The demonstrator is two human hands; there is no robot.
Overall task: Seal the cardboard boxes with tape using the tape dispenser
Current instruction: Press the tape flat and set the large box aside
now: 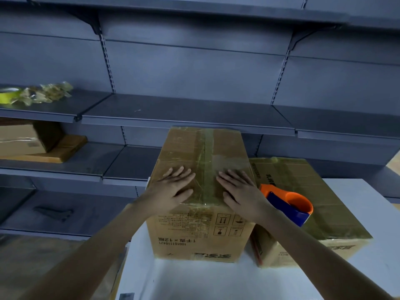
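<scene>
White table (pixel 194 282) bears box (pixel 184 148), lengthwise away; left hand (pixel 173 187), right hand (pixel 238 191) atop.

Your left hand (pixel 175 188) and right hand (pixel 239 192) flanked the left box (pixel 184 148)'s seam (pixel 208 146); the tape dispenser (pixel 289 205) sat atop the right box (pixel 307 180).

Crumpled scraps (pixel 46 94) on grey shelf (pixel 173 109)

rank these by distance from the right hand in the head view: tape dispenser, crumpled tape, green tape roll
1. tape dispenser, just right of the right hand
2. crumpled tape, on the left shelf
3. green tape roll, farther left on that shelf
</scene>
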